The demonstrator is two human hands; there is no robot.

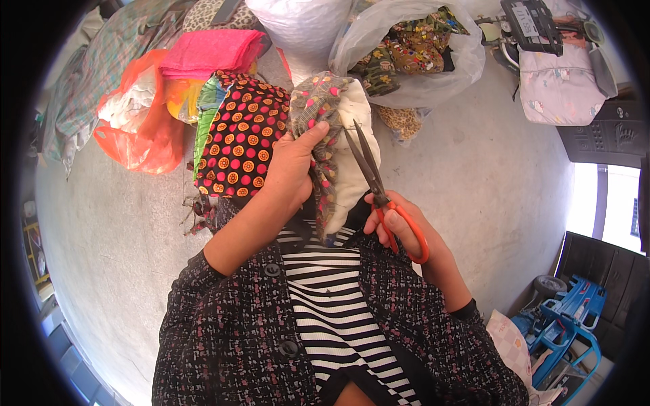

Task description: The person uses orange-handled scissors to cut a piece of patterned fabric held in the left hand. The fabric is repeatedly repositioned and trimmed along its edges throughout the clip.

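Note:
My left hand [289, 165] pinches a fabric piece [316, 104], grey-brown with pink and yellow dots, its thumb pressed on top. Cream-white fleecy lining [350, 147] shows along the right side of that piece. In my right hand [403, 223] is a pair of scissors [373, 172] with orange-red handles and dark blades. The blades point up and away from me, slightly parted, their tips beside the white lining. Left of the held piece lies black fabric [244, 144] printed with orange slices and pink dots, with a green pleated edge [207, 122].
At the left stands an orange plastic bag [147, 149] with white cloth inside, near folded pink fabric [210, 53]. A white sack [299, 30] and a clear bag [459, 76] of printed cloth stand ahead. A vehicle with a licence plate is at upper right; blue metal equipment [569, 319] sits lower right.

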